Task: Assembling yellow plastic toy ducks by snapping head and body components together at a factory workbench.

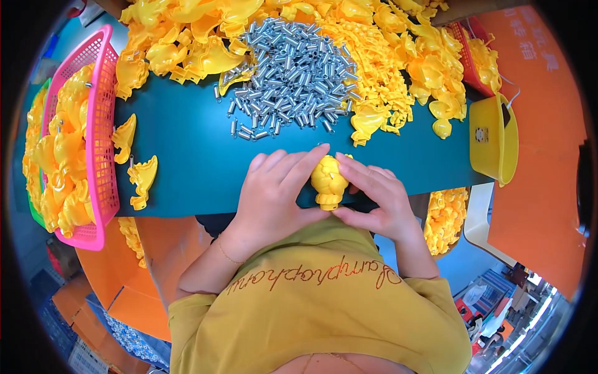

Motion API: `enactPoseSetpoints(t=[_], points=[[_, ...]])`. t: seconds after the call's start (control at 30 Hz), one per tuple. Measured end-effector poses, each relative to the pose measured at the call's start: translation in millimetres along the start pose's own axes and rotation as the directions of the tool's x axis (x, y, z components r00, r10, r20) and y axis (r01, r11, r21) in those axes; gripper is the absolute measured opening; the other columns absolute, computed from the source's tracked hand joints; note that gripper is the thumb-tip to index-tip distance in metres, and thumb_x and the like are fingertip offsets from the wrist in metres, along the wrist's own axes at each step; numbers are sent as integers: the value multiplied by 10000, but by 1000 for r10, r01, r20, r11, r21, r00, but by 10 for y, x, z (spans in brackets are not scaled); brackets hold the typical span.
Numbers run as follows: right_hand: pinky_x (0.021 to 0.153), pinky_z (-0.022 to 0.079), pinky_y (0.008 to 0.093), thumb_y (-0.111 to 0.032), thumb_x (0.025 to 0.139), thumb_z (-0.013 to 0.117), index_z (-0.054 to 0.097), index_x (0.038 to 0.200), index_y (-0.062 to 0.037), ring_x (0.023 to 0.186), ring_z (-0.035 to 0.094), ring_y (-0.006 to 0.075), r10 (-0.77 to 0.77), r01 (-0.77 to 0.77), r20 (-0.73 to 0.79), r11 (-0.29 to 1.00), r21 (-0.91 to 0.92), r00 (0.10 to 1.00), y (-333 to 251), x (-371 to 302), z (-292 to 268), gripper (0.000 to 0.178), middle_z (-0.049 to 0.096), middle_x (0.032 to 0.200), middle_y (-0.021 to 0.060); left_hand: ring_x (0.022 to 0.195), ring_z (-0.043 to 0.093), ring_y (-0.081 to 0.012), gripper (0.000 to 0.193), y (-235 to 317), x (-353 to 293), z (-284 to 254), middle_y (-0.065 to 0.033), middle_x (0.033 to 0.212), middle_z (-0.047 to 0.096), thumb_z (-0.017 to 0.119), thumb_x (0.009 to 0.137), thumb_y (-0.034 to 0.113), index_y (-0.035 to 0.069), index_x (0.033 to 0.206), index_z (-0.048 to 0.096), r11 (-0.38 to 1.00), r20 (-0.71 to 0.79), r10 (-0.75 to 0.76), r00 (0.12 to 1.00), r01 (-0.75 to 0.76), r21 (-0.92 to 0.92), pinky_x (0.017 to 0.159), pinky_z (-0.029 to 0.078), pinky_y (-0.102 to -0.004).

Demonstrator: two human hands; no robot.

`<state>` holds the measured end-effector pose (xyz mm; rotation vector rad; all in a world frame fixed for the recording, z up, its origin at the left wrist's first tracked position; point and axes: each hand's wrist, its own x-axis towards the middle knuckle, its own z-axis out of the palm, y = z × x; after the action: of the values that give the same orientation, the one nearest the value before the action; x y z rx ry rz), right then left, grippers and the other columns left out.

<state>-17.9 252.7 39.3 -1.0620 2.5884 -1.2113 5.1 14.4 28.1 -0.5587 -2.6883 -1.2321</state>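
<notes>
Between my two hands, at the table's near edge, is a small yellow plastic figure-like piece [329, 177] with a rounded, bumpy body and a narrower base. My left hand [274, 187] grips its left side, with the fingers reaching to its top and the thumb near the base. On the other side my right hand [379, 194] closes on it with fingertips and thumb. Just beyond the hands lies a heap of small metal springs [293, 75], with a pile of small yellow plastic parts [377, 75] to its right.
Larger yellow shells [199, 53] are heaped along the far side of the teal table [187, 149]. A pink basket [103, 156] of yellow pieces stands at left, beside two loose parts [143, 177]. At right are a yellow bin [492, 140] and a red basket [464, 56].
</notes>
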Motion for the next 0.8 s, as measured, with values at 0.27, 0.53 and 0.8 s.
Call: enactPoseSetpoints(t=[0.27,0.53,0.8], points=[[702,475,299,-200,700,861,594,1428,-91,662,627,155,0,2,28,996,-94,1000,-40,18,-84,783,663,1393,101,851,609,-224,919,-2,-3,47,-16,1082,707,944,552,305,136,1391,610,1000,-55,8,998,-8,-1,761,418,-363],[761,511,301,-231,753,842,546,1471,-100,771,702,161,-28,55,118,971,-232,993,-132,118,-139,787,638,1428,81,829,606,-224,926,-25,-2,49,-18,1007,685,950,553,327,129,1390,607,999,-74,10,997,-12,-33,732,406,-372],[800,522,314,-222,771,818,533,1486,-102,897,726,170,51,-15,173,979,-204,984,-116,84,-169,779,618,1451,89,855,625,-209,886,-18,13,48,-11,1102,717,951,569,337,151,1369,619,999,-62,15,998,-17,-32,753,416,-360]])
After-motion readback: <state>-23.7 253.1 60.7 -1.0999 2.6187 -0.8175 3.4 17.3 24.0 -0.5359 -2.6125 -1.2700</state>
